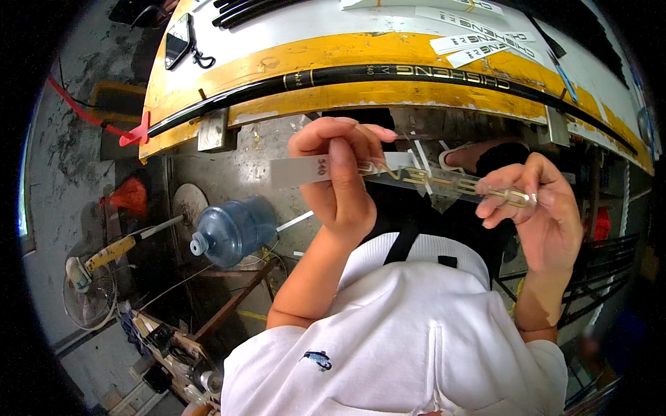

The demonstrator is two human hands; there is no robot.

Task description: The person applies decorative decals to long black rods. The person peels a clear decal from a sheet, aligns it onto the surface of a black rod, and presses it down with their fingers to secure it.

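A long decal strip (444,182) with gold lettering stretches between my hands in front of my lap. Its left end is whitish, while the part toward the right is see-through film. My left hand (340,177) is closed, pinching the strip near the whitish end between thumb and fingers. At the other end, my right hand (544,215) grips the film with its fingertips. Beyond my hands, a glossy black rod (333,75) with gold markings lies along the near edge of the table (277,59).
More white decal strips (479,41) lie at the back right, near a blue pen (565,84). A phone (179,41) and black tubes (257,10) are at the back left. Below stand a blue water jug (236,231) and a fan (90,295). A red clamp (137,132) sits at the table corner.
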